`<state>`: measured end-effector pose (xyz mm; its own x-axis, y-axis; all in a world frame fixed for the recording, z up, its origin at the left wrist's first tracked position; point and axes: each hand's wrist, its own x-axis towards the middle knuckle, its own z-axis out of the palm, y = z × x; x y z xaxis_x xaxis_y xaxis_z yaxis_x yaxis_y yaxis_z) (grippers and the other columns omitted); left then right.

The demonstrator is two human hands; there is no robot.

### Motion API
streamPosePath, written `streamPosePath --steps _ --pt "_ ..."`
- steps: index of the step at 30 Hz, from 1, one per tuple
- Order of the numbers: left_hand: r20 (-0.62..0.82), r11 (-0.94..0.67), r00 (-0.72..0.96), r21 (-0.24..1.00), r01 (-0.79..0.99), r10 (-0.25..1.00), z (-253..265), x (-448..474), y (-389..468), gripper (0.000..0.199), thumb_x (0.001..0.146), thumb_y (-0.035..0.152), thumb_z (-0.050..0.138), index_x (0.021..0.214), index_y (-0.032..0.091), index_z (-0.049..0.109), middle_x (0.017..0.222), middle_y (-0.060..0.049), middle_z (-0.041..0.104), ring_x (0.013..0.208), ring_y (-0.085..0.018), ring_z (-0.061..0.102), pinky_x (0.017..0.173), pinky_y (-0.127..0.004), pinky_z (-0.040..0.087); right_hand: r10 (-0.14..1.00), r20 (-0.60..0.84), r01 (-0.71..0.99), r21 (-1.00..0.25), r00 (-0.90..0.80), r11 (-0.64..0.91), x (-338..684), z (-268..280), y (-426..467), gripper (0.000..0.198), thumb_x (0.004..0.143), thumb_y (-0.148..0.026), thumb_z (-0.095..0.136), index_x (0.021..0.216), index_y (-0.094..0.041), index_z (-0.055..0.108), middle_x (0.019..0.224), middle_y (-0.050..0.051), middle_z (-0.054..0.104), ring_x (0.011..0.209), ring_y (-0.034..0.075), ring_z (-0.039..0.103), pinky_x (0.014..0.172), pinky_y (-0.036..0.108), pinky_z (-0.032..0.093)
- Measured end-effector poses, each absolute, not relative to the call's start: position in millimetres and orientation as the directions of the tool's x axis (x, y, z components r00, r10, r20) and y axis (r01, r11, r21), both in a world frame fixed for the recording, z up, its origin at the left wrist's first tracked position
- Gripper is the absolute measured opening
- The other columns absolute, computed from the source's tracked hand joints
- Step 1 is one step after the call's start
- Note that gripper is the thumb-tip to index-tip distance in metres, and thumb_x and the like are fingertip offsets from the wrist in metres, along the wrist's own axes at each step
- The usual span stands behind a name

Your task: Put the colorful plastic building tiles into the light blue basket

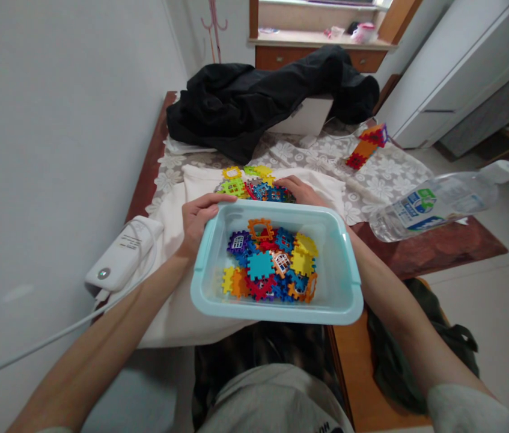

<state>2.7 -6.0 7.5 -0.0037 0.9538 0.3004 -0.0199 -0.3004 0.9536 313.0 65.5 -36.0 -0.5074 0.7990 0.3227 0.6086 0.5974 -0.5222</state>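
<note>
A light blue plastic basin (276,316) is close in front of my body, tilted toward me. Inside it lie colourful interlocking building pieces (261,265), some shaped like windows. At the basin's far left corner, my left hand (200,218) grips the rim with its fingers over the edge. My right hand (301,191) reaches past the far right side, its fingers on a pile of similar pieces (261,186) on the white cloth. The basin hides part of that hand and of the pile, so what its fingers hold, if anything, is unclear.
A large clear plastic bottle (438,201) stands at the right. Farther back are an orange and red built shape (366,146) and black clothing (254,96). On the left lies a white power bank (123,252) with a cable. A dark green bag (416,349) rests on a wooden seat.
</note>
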Motion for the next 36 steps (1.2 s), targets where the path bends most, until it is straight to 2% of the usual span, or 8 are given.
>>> streamPosePath --steps 4,8,11,15,18,27,32,36 --pt "0.305 -0.305 0.001 0.952 -0.030 0.952 7.1 2.2 -5.5 0.029 0.078 0.030 0.067 0.090 0.019 0.091 0.073 -0.005 0.079 0.062 -0.015 0.057 0.056 -0.025 0.044 0.808 0.312 0.682 -0.434 -0.499 0.589 312.9 -39.7 71.1 0.060 0.092 -0.037 0.078 0.150 -0.025 0.066 0.142 0.015 0.069 0.131 0.037 0.065 0.114 0.050 0.053" --pt "0.302 -0.302 -0.007 0.953 -0.002 0.953 7.3 2.1 -4.7 0.030 0.077 0.032 0.068 0.089 0.019 0.091 0.075 -0.006 0.080 0.063 -0.017 0.059 0.056 -0.025 0.045 0.804 0.278 0.736 -0.325 -0.525 0.593 313.2 -47.4 76.9 0.056 0.097 -0.040 0.073 0.150 -0.024 0.066 0.160 0.015 0.061 0.144 0.041 0.055 0.117 0.058 0.047" --pt "0.302 -0.302 -0.009 0.953 -0.021 0.953 7.6 2.7 -4.3 0.029 0.076 0.031 0.068 0.089 0.020 0.092 0.075 -0.005 0.080 0.063 -0.016 0.060 0.057 -0.025 0.045 0.795 0.271 0.717 -0.343 -0.543 0.607 313.9 -50.8 79.2 0.050 0.098 -0.040 0.072 0.145 -0.024 0.068 0.155 0.015 0.066 0.142 0.040 0.058 0.116 0.058 0.047" --pt "0.315 -0.315 -0.008 0.948 -0.034 0.949 8.1 3.5 -4.4 0.029 0.077 0.031 0.067 0.088 0.019 0.091 0.080 -0.007 0.082 0.067 -0.018 0.063 0.060 -0.027 0.047 0.788 0.328 0.699 -0.365 -0.521 0.615 314.0 -50.6 80.6 0.040 0.096 -0.043 0.074 0.131 -0.022 0.076 0.133 0.014 0.078 0.123 0.036 0.069 0.108 0.051 0.052" --pt "0.307 -0.307 -0.003 0.951 -0.023 0.952 8.1 3.5 -4.9 0.030 0.077 0.032 0.067 0.090 0.018 0.091 0.080 -0.007 0.082 0.067 -0.018 0.063 0.059 -0.028 0.048 0.792 0.371 0.688 -0.397 -0.486 0.608 312.8 -50.8 80.1 0.029 0.101 -0.036 0.066 0.125 -0.023 0.077 0.125 0.011 0.080 0.116 0.031 0.071 0.105 0.047 0.054" --pt "0.309 -0.309 0.006 0.951 0.001 0.951 6.4 2.1 -4.7 0.031 0.079 0.033 0.066 0.091 0.018 0.090 0.081 -0.007 0.081 0.068 -0.019 0.063 0.062 -0.029 0.047 0.792 0.495 0.668 -0.457 -0.357 0.587 308.0 -48.0 80.2 0.019 0.100 -0.041 0.067 0.102 -0.026 0.078 0.123 0.014 0.077 0.115 0.035 0.069 0.106 0.053 0.056" --pt "0.313 -0.313 -0.007 0.950 -0.001 0.950 5.6 2.4 -4.2 0.032 0.078 0.034 0.065 0.090 0.017 0.090 0.076 -0.007 0.079 0.064 -0.018 0.061 0.058 -0.028 0.047 0.825 0.536 0.573 -0.626 -0.178 0.530 304.3 -42.7 76.7 0.018 0.099 -0.041 0.069 0.097 -0.026 0.077 0.116 0.012 0.075 0.112 0.032 0.068 0.106 0.051 0.055" --pt "0.301 -0.301 -0.009 0.953 -0.022 0.954 4.8 2.3 -3.8 0.030 0.077 0.034 0.068 0.090 0.018 0.091 0.076 -0.006 0.080 0.063 -0.017 0.061 0.056 -0.026 0.047 0.876 0.475 0.244 -0.843 -0.082 0.480 302.9 -39.8 77.8 0.025 0.090 -0.050 0.081 0.083 -0.026 0.078 0.108 0.006 0.074 0.105 0.026 0.069 0.105 0.044 0.055"
